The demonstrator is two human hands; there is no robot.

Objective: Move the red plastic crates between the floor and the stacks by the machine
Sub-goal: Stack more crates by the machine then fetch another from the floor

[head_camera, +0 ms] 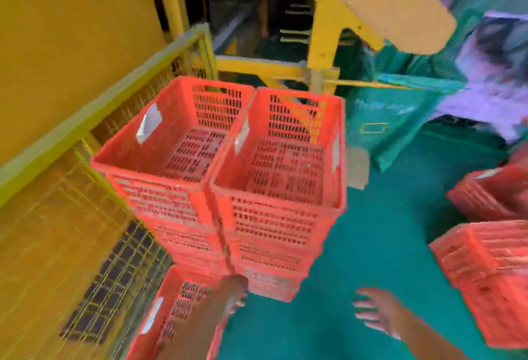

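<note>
We record two stacks of red plastic crates side by side at frame centre, the left stack (171, 159) and the right stack (280, 171) touching, both against the yellow mesh guard (94, 245) of the yellow machine (323, 45), on a green floor (371, 245). We note a further crate (168, 316) at lower left, whose near rim our left hand (234, 291) meets, its grip curled though blur hides whether it clamps; our right hand (374, 314) hovers over the floor at lower right, fingers spread, holding nothing. More red crates (485, 279) sit at the right edge
</note>
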